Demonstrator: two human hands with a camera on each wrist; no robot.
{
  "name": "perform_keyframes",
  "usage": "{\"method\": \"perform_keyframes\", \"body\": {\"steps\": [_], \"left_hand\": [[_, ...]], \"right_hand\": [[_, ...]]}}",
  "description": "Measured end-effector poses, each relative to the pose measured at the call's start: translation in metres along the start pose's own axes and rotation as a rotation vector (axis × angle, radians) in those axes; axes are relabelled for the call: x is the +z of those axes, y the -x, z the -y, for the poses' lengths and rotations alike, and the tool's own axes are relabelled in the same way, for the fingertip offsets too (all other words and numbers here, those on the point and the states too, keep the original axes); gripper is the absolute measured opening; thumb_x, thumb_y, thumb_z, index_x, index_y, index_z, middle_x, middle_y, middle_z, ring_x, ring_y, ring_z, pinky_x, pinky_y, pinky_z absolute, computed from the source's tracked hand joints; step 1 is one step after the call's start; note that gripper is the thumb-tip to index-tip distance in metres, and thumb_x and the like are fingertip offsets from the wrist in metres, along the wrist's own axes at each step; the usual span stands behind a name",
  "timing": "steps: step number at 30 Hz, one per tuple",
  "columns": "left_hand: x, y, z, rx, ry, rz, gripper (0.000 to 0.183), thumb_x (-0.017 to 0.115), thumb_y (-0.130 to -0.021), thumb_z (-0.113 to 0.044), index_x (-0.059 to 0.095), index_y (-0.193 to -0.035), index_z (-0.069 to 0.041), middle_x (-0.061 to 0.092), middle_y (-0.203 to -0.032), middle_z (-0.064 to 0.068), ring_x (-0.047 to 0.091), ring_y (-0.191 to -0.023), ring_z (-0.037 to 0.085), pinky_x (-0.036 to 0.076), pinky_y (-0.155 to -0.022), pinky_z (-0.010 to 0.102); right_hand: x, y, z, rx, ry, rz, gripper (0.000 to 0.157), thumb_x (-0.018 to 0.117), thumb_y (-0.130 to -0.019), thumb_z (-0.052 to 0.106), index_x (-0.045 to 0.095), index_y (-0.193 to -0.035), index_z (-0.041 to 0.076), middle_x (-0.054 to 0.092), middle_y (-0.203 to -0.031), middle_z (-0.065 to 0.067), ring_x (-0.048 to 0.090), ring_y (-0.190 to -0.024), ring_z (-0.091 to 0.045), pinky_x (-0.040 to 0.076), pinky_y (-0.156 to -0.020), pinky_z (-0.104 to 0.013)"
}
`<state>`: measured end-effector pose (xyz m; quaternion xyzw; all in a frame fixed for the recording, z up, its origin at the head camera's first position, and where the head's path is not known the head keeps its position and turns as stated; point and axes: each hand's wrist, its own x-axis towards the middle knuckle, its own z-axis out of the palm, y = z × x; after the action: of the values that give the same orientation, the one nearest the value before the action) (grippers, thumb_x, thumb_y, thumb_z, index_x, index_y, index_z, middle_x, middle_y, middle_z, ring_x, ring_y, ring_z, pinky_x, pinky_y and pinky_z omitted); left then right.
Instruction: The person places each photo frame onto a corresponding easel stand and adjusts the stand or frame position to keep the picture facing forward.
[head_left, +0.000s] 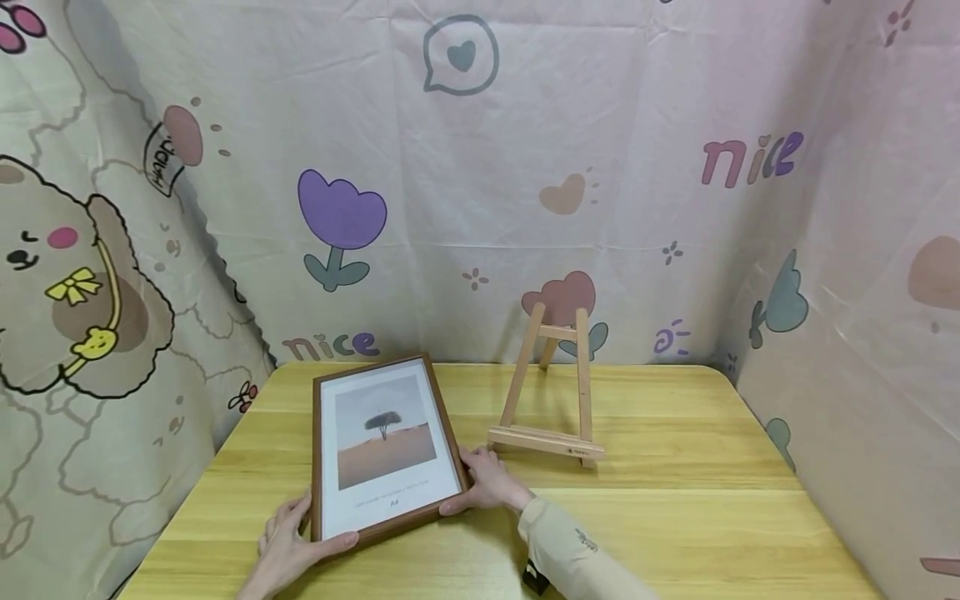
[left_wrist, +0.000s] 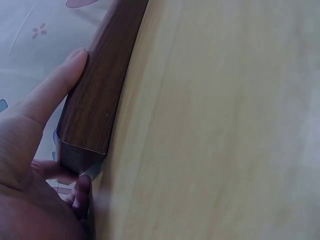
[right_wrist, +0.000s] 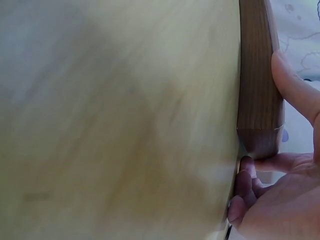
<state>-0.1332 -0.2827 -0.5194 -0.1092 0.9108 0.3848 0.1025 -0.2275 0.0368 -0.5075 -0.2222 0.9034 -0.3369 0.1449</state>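
A brown-framed picture (head_left: 386, 433) of a lone tree lies at a slant on the left half of the wooden table. My left hand (head_left: 292, 537) grips its near left corner, thumb along the front edge and fingers at the left side. At the near right corner, my right hand (head_left: 487, 483) holds it the same way. In the left wrist view, the thumb presses the dark frame edge (left_wrist: 97, 95) while other fingers curl round the corner. The right wrist view shows the thumb on the frame edge (right_wrist: 260, 75) and fingertips low at the corner, near the tabletop.
A small wooden easel (head_left: 543, 442) stands upright behind and right of my right hand. The wooden table (head_left: 675, 517) ends at a patterned cloth (head_left: 465, 208) that hangs behind and along both sides. A small black object (head_left: 534, 577) shows under my right sleeve.
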Motion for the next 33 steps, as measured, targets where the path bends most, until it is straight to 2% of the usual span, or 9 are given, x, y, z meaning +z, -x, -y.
{"method": "perform_keyframes", "body": {"steps": [5, 11, 15, 20, 24, 27, 30, 31, 33], "left_hand": [[0.0003, 0.0021, -0.0015, 0.006, 0.002, -0.009, 0.119, 0.079, -0.079, -0.052, 0.01, -0.16, 0.003, 0.01, -0.156, 0.043, 0.005, -0.139, 0.066, 0.01, -0.104, 0.079], [0.0012, 0.0048, -0.0034, 0.024, 0.024, -0.029, 0.119, 0.08, -0.079, -0.05, 0.007, -0.162, -0.004, 0.016, -0.161, 0.037, 0.01, -0.14, 0.061, 0.015, -0.104, 0.075], [0.0025, 0.0058, -0.0036, 0.02, 0.04, -0.031, 0.121, 0.08, -0.079, -0.049, 0.004, -0.162, -0.006, 0.016, -0.161, 0.036, 0.011, -0.14, 0.059, 0.017, -0.104, 0.073], [0.0046, 0.0049, -0.0038, 0.035, 0.028, -0.041, 0.123, 0.08, -0.079, -0.049, 0.002, -0.161, 0.0, 0.015, -0.16, 0.038, 0.013, -0.141, 0.061, 0.017, -0.105, 0.076], [0.0054, 0.0056, -0.0054, 0.056, 0.023, -0.055, 0.125, 0.081, -0.079, -0.048, -0.001, -0.16, 0.002, 0.01, -0.161, 0.038, 0.013, -0.144, 0.062, 0.016, -0.109, 0.079], [0.0065, 0.0052, -0.0063, 0.095, 0.047, -0.073, 0.125, 0.082, -0.08, -0.046, -0.003, -0.16, 0.002, 0.011, -0.161, 0.038, 0.02, -0.144, 0.059, 0.027, -0.112, 0.072], [0.0076, 0.0038, -0.0064, 0.129, 0.072, -0.094, 0.123, 0.083, -0.081, -0.043, -0.002, -0.161, -0.001, 0.021, -0.159, 0.036, 0.04, -0.135, 0.049, 0.047, -0.104, 0.053], [0.0078, 0.0036, -0.0064, 0.137, 0.078, -0.099, 0.122, 0.082, -0.082, -0.042, -0.002, -0.161, -0.002, 0.023, -0.159, 0.035, 0.042, -0.133, 0.046, 0.049, -0.101, 0.049], [0.0081, 0.0031, -0.0066, 0.151, 0.097, -0.104, 0.122, 0.083, -0.082, -0.04, -0.002, -0.161, -0.003, 0.024, -0.158, 0.034, 0.043, -0.132, 0.043, 0.049, -0.1, 0.047]], "right_hand": [[0.0017, 0.0016, 0.0003, -0.004, -0.029, -0.011, 0.107, 0.091, -0.072, 0.035, 0.033, -0.157, 0.007, 0.047, -0.139, -0.029, 0.043, -0.129, -0.044, 0.038, -0.109, -0.064], [0.0023, 0.0025, -0.0002, -0.003, -0.052, -0.018, 0.108, 0.09, -0.073, 0.035, 0.031, -0.157, 0.003, 0.04, -0.149, -0.036, 0.03, -0.142, -0.057, 0.026, -0.116, -0.069], [0.0024, 0.0035, -0.0002, -0.006, -0.073, -0.028, 0.109, 0.09, -0.073, 0.035, 0.029, -0.158, 0.004, 0.039, -0.153, -0.034, 0.026, -0.144, -0.059, 0.023, -0.117, -0.07], [0.0023, 0.0051, -0.0007, -0.017, -0.104, -0.046, 0.108, 0.091, -0.073, 0.034, 0.03, -0.158, 0.007, 0.043, -0.152, -0.03, 0.029, -0.142, -0.059, 0.025, -0.114, -0.072], [0.0012, 0.0024, -0.0017, -0.056, -0.147, -0.057, 0.108, 0.09, -0.073, 0.03, 0.028, -0.159, 0.011, 0.05, -0.149, -0.026, 0.043, -0.138, -0.051, 0.033, -0.113, -0.067], [-0.0002, -0.0011, -0.0022, -0.108, -0.179, -0.063, 0.108, 0.09, -0.072, 0.026, 0.028, -0.159, 0.012, 0.061, -0.138, -0.02, 0.057, -0.125, -0.038, 0.041, -0.11, -0.059], [-0.0017, -0.0032, -0.0021, -0.166, -0.181, -0.078, 0.105, 0.09, -0.073, 0.022, 0.03, -0.158, 0.01, 0.067, -0.126, -0.015, 0.063, -0.114, -0.03, 0.046, -0.107, -0.052], [-0.0022, -0.0033, -0.002, -0.185, -0.178, -0.085, 0.104, 0.09, -0.073, 0.021, 0.031, -0.157, 0.009, 0.067, -0.124, -0.015, 0.063, -0.112, -0.029, 0.047, -0.106, -0.05], [-0.0032, -0.0036, -0.0017, -0.219, -0.171, -0.098, 0.102, 0.09, -0.073, 0.019, 0.032, -0.156, 0.007, 0.068, -0.121, -0.015, 0.063, -0.109, -0.028, 0.048, -0.104, -0.047]]}}
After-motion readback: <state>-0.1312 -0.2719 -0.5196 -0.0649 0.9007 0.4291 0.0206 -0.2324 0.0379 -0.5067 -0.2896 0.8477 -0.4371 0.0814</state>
